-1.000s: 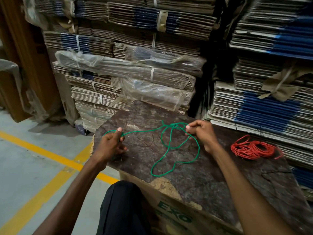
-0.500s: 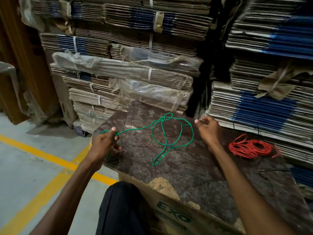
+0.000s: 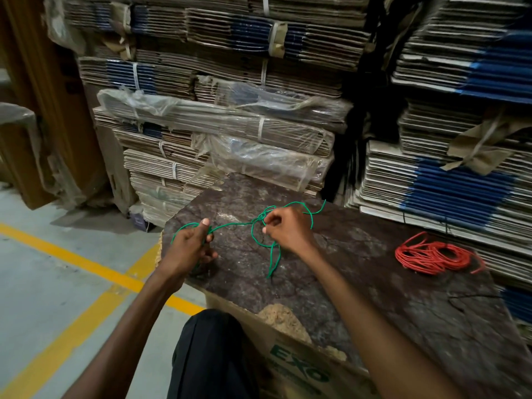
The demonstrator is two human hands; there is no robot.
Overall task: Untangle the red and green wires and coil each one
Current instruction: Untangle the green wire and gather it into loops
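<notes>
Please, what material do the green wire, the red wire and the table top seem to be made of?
Green wire: likely plastic-insulated, smooth matte, bends in soft loops.
Red wire: apparently the same, lying coiled.
Table top: probably laminated particleboard, with a dark mottled, cracked surface and crumbly tan core at the chipped edge.

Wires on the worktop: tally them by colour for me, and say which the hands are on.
Green wire: 1, held by the left hand and the right hand
Red wire: 1, coiled, untouched
Total: 2
</notes>
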